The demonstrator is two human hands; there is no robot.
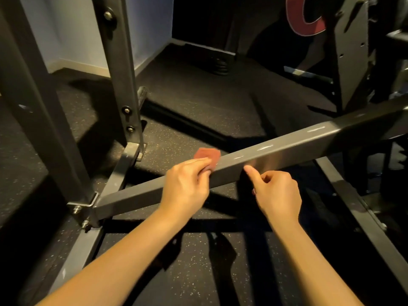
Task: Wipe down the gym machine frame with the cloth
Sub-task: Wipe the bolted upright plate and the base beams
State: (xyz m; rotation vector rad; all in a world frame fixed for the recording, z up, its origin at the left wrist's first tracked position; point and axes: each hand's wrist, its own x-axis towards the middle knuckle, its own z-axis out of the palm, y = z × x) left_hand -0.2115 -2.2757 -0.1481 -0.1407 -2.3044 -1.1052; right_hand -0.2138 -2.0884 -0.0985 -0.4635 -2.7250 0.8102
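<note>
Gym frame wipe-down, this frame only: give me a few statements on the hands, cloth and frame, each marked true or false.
1. The left hand holds the cloth against the slanted bar. True.
2. The cloth is blue. False: it is reddish-brown.
3. The right hand also grips the cloth. False: it holds nothing; its thumb touches the bar, apart from the cloth.
4. The bar's lower end meets a bolted bracket. True.
5. The floor is pale wood. False: it is dark and speckled.
</note>
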